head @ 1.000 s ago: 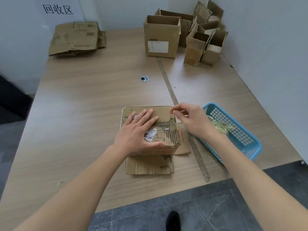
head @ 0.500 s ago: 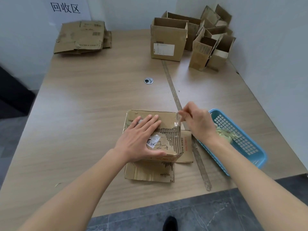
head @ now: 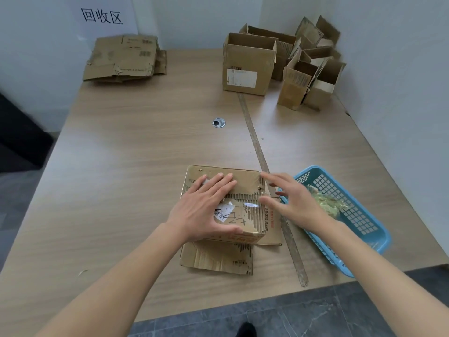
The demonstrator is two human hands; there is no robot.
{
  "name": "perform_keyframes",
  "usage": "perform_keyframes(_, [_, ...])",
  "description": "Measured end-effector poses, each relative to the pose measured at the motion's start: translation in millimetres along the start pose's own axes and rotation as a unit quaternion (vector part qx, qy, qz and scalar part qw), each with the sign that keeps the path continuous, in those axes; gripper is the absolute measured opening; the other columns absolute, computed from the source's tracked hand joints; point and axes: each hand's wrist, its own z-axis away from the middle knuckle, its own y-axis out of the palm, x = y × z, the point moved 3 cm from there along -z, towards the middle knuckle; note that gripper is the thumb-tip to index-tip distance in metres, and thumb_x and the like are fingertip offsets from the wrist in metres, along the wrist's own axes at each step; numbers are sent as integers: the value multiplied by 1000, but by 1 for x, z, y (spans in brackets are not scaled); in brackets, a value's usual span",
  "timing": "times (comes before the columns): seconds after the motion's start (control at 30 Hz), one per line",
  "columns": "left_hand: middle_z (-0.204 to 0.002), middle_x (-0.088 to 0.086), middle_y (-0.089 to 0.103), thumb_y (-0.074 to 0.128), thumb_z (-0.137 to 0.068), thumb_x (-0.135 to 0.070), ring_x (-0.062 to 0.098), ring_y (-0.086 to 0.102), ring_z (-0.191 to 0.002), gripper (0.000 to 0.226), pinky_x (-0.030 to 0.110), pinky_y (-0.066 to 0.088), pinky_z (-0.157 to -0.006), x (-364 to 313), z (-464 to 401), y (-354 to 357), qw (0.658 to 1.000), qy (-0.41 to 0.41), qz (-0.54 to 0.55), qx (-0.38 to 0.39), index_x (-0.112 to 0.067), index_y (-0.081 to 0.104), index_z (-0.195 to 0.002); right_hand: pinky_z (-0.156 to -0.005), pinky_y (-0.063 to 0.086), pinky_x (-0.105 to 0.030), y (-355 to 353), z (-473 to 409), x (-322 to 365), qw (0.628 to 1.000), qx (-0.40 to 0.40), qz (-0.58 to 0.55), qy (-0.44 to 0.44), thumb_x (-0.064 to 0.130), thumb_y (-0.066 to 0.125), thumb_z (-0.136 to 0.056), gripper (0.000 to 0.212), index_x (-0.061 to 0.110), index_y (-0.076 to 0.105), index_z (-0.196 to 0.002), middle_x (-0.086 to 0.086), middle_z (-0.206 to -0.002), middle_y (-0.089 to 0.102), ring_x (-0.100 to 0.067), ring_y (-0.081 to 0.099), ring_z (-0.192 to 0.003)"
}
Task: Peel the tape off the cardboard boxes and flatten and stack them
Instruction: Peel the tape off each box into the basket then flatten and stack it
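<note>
Left hand: the left hand [head: 202, 210] lies flat, fingers straight, pressing on the torn brown cardboard box [head: 245, 184].
Right hand: the right hand [head: 295, 203] is spread with straight fingers at the box's right edge, holding nothing.
Box: near the front of the pale wooden table [head: 136, 166], flaps splayed.
Basket: the blue plastic basket [head: 364, 227], just right, holds crumpled clear tape [head: 325, 203].
Stack: flattened brown cardboard sheets [head: 124, 57], far left.
Waiting: open brown cardboard boxes [head: 281, 64], far right.

There is one view only, worn on the person's head: it looks forward and steeply down across the wooden table [head: 126, 166] toward the far wall, close above both forearms.
</note>
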Motion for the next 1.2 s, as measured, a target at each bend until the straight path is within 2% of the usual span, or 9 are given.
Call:
perform_keyframes(0.13, [-169, -17, -3, 23, -72, -103, 0, -10, -154, 117, 39, 1, -128, 0, 0, 0, 1000, -4, -2, -5, -32, 6, -163, -82, 61, -33, -3, -9, 9, 995, -81, -59, 3, 32, 85, -78, 21, 19, 78, -93, 6, -117, 62, -7, 64, -103])
perform_keyframes(0.27, [-169, -17, -1, 24, -71, -103, 0, -9, -154, 117, 38, 0, -128, -1, 0, -1, 1000, -6, -6, -2, -32, 9, -163, -85, 57, -31, -8, -24, 12, 995, -69, -49, 43, 23, 87, -78, 15, 16, 73, -80, 7, -109, 61, -7, 65, -97])
perform_keyframes(0.37, [-169, -16, 1, 22, -71, -103, 2, -5, -155, 116, 37, -3, -128, -1, -2, -3, 1000, -21, -10, -6, -32, 12, -163, -82, 50, -16, -9, -38, 12, 994, -56, -58, 71, 23, 83, -83, 15, 16, 71, -81, 7, -113, 62, -4, 63, -97])
perform_keyframes(0.5, [-169, -17, 3, 28, -71, -102, 2, -3, -155, 116, 37, -1, -128, 1, 0, -3, 1000, -4, -5, 3, -32, 15, -163, -88, 58, -32, -26, -49, 8, 985, -97, -90, 110, 22, 74, -92, 13, 11, 69, -97, 3, -108, 70, -13, 68, -95])
perform_keyframes(0.6, [-169, -19, 5, 33, -71, -102, -1, -2, -154, 114, 36, 1, -128, 1, 3, -2, 1000, 8, 3, 0, -34, 19, -161, -94, 58, -37, -76, -63, 6, 976, -181, -81, 85, 21, 69, -96, 16, 7, 62, -98, -2, -124, 69, -13, 69, -99])
perform_keyframes(0.73, [-169, -19, 8, 33, -71, -102, -1, -1, -155, 113, 38, 5, -128, 0, 1, -3, 1000, 10, 6, -8, -34, 22, -160, -72, 59, -31, -102, -65, 16, 977, -211, -30, 20, 27, 78, -89, 16, 16, 67, -90, 3, -96, 72, -12, 71, -79])
perform_keyframes(0.93, [-168, -20, 7, 34, -72, -102, -1, -1, -154, 112, 39, 7, -128, 0, 2, -2, 1000, 7, 7, -16, -35, 21, -161, -65, 42, -18, -54, -1, -48, 975, -169, 123, 78, 20, 85, -81, 12, 14, 75, -79, 5, -77, 63, -11, 57, -68])
perform_keyframes(1.07, [-169, -19, 9, 33, -73, -101, 0, 0, -155, 110, 40, 9, -128, 0, 1, 0, 1000, 8, 2, -28, -35, 23, -160, -71, 50, -29, -24, 54, -101, 952, -155, 221, 147, 23, 79, -87, 14, 9, 80, -87, -4, -86, 71, -20, 64, -71])
perform_keyframes(1.2, [-169, -20, 8, 33, -75, -100, -1, -1, -155, 108, 38, 6, -128, 0, 3, 0, 1000, 8, -5, -22, -35, 23, -160, -69, 49, -35, 7, 67, -117, 940, -34, 298, 164, 21, 65, -99, 19, 9, 79, -97, -5, -95, 63, -27, 61, -80])
